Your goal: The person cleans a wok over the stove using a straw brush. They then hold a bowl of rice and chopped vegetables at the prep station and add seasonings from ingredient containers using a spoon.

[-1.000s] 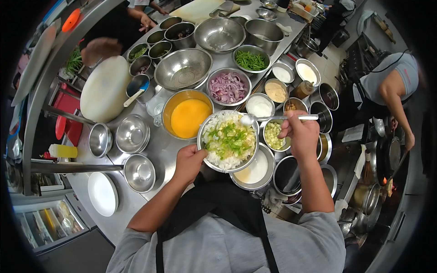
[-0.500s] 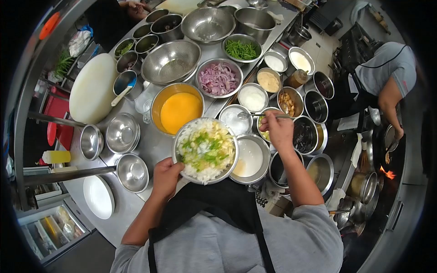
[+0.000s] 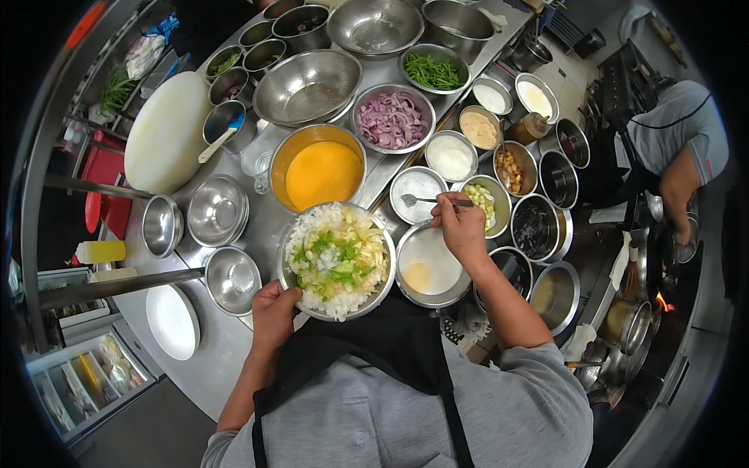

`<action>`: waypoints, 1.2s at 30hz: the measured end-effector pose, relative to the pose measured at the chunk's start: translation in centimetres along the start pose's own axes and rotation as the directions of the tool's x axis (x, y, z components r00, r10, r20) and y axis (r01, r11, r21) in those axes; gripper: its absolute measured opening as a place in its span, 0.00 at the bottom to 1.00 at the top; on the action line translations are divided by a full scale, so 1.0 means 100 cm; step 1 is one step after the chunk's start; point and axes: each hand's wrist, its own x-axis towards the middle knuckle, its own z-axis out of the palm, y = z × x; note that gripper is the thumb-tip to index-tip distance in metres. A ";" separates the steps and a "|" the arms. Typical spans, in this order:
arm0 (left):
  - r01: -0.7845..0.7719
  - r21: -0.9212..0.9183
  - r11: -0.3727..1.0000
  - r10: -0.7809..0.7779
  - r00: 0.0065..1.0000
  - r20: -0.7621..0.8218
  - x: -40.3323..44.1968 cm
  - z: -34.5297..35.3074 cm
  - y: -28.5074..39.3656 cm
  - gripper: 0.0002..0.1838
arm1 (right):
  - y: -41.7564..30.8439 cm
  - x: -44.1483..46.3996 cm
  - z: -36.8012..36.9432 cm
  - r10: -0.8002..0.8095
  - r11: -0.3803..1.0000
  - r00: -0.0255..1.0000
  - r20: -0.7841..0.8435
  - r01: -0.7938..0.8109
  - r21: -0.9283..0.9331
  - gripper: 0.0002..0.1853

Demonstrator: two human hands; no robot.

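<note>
My left hand (image 3: 277, 310) grips the rim of a steel bowl (image 3: 385, 292), thumb on top. White rice with chopped green pieces and pale shreds (image 3: 339, 257) fills the bowl. Pinched in my right hand (image 3: 462, 230) is a metal spoon (image 3: 425, 200), held level with its head over a tub of white granules (image 3: 427, 184). I cannot make out what the spoon carries. Just below that hand stands a tub with white and tan powder (image 3: 437, 265). Beside it is a tub of pale green diced pieces (image 3: 481, 204).
Yellow liquid (image 3: 324, 175) stands in a pot behind my bowl, with sliced red onions (image 3: 394, 119) and cut green beans (image 3: 431, 70) beyond. Stacked steel bowls (image 3: 217, 209) and a white plate (image 3: 172, 321) sit at left. A co-worker (image 3: 677, 140) works near a flame at right.
The rice bowl has shifted left and toward my body. My right hand has brought the spoon left across the granule tub, uncovering the diced pieces. The view has shifted slightly.
</note>
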 end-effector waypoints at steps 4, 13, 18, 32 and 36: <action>-0.001 -0.025 1.000 0.001 1.000 -0.020 0.003 -0.002 -0.005 0.04 | 0.001 0.001 0.001 0.026 0.999 1.000 -0.006 -0.026 0.024 0.11; -0.017 -0.011 1.000 0.017 1.000 -0.001 0.002 -0.003 -0.009 0.06 | -0.003 0.010 -0.020 0.251 0.914 0.965 -0.073 -0.212 0.347 0.09; -0.028 0.008 1.000 0.028 1.000 0.012 0.001 0.000 -0.009 0.07 | -0.009 0.007 -0.026 0.273 0.884 0.960 -0.062 -0.225 0.410 0.08; -0.030 -0.036 0.999 0.031 0.999 0.018 0.001 0.002 -0.013 0.07 | 0.002 0.008 -0.008 0.255 0.911 0.965 -0.055 -0.221 0.347 0.08; -0.016 -0.042 0.999 0.017 1.000 0.022 0.003 0.004 -0.012 0.07 | -0.016 0.005 -0.024 0.326 0.857 0.943 -0.058 -0.270 0.440 0.08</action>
